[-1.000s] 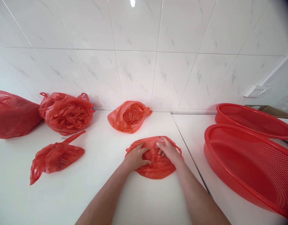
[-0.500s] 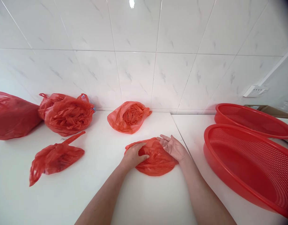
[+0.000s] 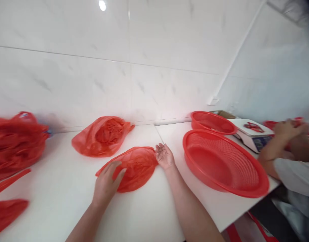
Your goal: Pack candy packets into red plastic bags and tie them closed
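A flattened red plastic bag point(image 3: 136, 168) lies on the white table between my two hands. My left hand point(image 3: 107, 181) rests at its left side, thumb and fingers apart, the fingers over the film. At the bag's right end is my right hand point(image 3: 165, 156), palm turned up with loosely curled, parted fingers and nothing in it. Behind the flat bag sits another red plastic bag point(image 3: 104, 136), puffed out with crumpled film in its middle.
Two red mesh baskets, a near one point(image 3: 210, 168) and a far one point(image 3: 207, 121), stand on the right. Beyond them is a scale point(image 3: 255, 132) with small red items, beside a co-worker's blurred hands point(image 3: 290, 131). More red bags point(image 3: 15, 144) lie at left, before a tiled wall point(image 3: 94, 77).
The view has swung to the right, bringing the scale and co-worker into sight. My right hand has drawn off the bag to its right end; my left hand stays at the left side.
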### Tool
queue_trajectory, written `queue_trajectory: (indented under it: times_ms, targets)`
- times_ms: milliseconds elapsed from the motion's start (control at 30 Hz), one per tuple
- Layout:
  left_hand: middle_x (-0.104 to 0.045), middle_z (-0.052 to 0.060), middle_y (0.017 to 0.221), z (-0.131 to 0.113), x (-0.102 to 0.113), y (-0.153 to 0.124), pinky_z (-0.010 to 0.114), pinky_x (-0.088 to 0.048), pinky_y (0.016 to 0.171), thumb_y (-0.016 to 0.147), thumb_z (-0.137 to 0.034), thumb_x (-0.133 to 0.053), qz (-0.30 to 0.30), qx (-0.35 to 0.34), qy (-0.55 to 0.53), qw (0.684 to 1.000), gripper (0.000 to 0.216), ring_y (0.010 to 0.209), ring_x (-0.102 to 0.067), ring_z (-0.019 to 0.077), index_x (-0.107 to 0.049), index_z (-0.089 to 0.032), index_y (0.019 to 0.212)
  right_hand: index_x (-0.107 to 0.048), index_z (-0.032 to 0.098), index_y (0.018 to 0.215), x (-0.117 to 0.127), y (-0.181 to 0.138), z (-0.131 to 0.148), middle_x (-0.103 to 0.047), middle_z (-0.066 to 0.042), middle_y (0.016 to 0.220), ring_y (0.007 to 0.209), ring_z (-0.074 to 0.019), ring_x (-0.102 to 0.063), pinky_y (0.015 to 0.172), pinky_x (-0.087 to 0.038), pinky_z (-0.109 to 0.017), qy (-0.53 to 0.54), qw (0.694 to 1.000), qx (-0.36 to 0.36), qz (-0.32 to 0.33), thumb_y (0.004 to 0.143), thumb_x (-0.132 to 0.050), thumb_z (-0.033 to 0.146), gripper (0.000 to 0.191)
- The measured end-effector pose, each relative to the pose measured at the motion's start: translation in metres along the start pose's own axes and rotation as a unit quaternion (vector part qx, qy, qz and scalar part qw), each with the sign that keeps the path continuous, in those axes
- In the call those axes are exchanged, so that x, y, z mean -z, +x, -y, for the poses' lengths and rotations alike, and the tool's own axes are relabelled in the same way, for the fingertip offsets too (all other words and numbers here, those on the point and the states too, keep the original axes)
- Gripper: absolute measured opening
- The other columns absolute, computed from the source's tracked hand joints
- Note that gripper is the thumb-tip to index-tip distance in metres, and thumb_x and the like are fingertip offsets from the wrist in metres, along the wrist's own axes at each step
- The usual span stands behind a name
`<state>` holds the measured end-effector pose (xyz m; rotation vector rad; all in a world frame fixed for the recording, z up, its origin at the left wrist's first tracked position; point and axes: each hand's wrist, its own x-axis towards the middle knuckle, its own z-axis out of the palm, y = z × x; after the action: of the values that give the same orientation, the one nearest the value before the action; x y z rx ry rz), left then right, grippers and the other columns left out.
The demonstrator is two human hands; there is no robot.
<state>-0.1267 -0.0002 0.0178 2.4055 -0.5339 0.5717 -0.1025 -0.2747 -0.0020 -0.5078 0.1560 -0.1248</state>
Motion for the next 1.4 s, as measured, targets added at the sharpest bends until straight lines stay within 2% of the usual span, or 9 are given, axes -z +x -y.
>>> queue_trajectory:
  times_ms: [200,300,367,500,700,967,1100,1233,1400]
  targets:
    - [-0.069,0.002,0.101,-0.002,-0.015,-0.009,0.034,-0.056,0.076,0.080,-0.050,-0.056,0.065,-0.166,-0.002,0.984,0.033,0.094,-0.065,0.0230,-0.064,-0.028,0.104,-0.063,0.017,0.086,0.005,0.000,0.013,-0.069,-0.002,0.078,0.063,-0.0086,-0.062,0.051,-0.049,-0.016,0.031,0.998,0.052,-0.025,0.086,-0.056,0.032,0.017]
    - [-0.068,0.002,0.108,-0.006,-0.026,-0.011,0.038,-0.057,0.077,0.081,-0.046,-0.055,0.140,-0.195,0.015,0.971,0.037,0.096,-0.065,0.0245,-0.062,-0.032,0.114,-0.063,0.016,0.087,0.007,0.000,0.015,-0.068,-0.002,0.077,0.061,-0.0088,-0.062,0.051,-0.049,-0.017,0.044,0.997,0.057,-0.035,0.086,-0.056,0.031,0.016]
    - [-0.068,-0.001,0.108,-0.003,-0.031,-0.011,0.039,-0.057,0.078,0.086,-0.037,-0.047,0.151,-0.202,0.019,0.968,0.033,0.095,-0.065,0.0234,-0.060,-0.036,0.117,-0.063,0.016,0.087,0.007,0.001,0.015,-0.067,-0.002,0.077,0.061,-0.0089,-0.061,0.050,-0.048,-0.017,0.048,0.997,0.054,-0.040,0.086,-0.056,0.030,0.016]
    - [-0.069,0.002,0.105,0.008,-0.037,-0.008,0.039,-0.056,0.077,0.088,-0.025,-0.039,0.104,-0.215,0.035,0.970,0.037,0.092,-0.065,0.0231,-0.059,-0.032,0.118,-0.063,0.016,0.087,0.005,0.000,0.014,-0.067,-0.002,0.076,0.060,-0.0090,-0.061,0.049,-0.047,-0.017,0.053,0.996,0.053,-0.044,0.085,-0.057,0.031,0.016]
    - [-0.064,0.009,0.113,0.009,-0.041,-0.004,0.044,-0.052,0.085,0.085,-0.042,-0.052,0.035,-0.241,0.050,0.969,0.037,0.102,-0.061,0.0272,-0.058,-0.025,0.118,-0.063,0.016,0.089,0.007,-0.003,0.021,-0.067,-0.002,0.077,0.061,-0.0079,-0.061,0.052,-0.048,-0.016,0.062,0.994,0.074,-0.046,0.085,-0.058,0.031,0.016]
    - [-0.065,0.006,0.104,-0.003,-0.037,-0.004,0.034,-0.055,0.079,0.088,-0.035,-0.050,-0.002,-0.296,-0.017,0.955,0.023,0.094,-0.064,0.0217,-0.061,-0.026,0.106,-0.059,0.022,0.101,0.021,-0.014,0.044,-0.067,-0.001,0.082,0.063,-0.0084,-0.061,0.052,-0.048,-0.017,0.012,0.979,0.170,-0.111,0.080,-0.062,0.035,0.024]
    - [-0.067,0.006,0.099,-0.007,-0.034,-0.004,0.030,-0.056,0.075,0.089,-0.038,-0.048,-0.030,-0.299,-0.026,0.954,0.024,0.088,-0.066,0.0207,-0.063,-0.024,0.101,-0.054,0.024,0.103,0.029,-0.017,0.047,-0.064,0.001,0.076,0.058,-0.0087,-0.059,0.050,-0.046,-0.017,-0.067,0.953,0.224,-0.192,0.073,-0.066,0.035,0.034]
    - [-0.069,0.006,0.095,-0.007,-0.035,-0.005,0.027,-0.056,0.073,0.089,-0.041,-0.048,-0.048,-0.306,-0.024,0.951,0.027,0.085,-0.067,0.0191,-0.066,-0.023,0.097,-0.053,0.021,0.095,0.031,-0.016,0.042,-0.063,0.001,0.079,0.060,-0.0098,-0.059,0.051,-0.047,-0.019,-0.166,0.906,0.271,-0.280,0.070,-0.064,0.032,0.030]
    - [-0.070,0.005,0.094,-0.001,-0.041,-0.008,0.026,-0.056,0.074,0.089,-0.042,-0.049,-0.019,-0.292,-0.022,0.956,0.027,0.086,-0.067,0.0190,-0.066,-0.023,0.097,-0.055,0.018,0.094,0.032,-0.011,0.039,-0.062,-0.001,0.078,0.063,-0.0133,-0.060,0.053,-0.048,-0.022,-0.284,0.864,0.274,-0.312,0.070,-0.056,0.026,0.026]
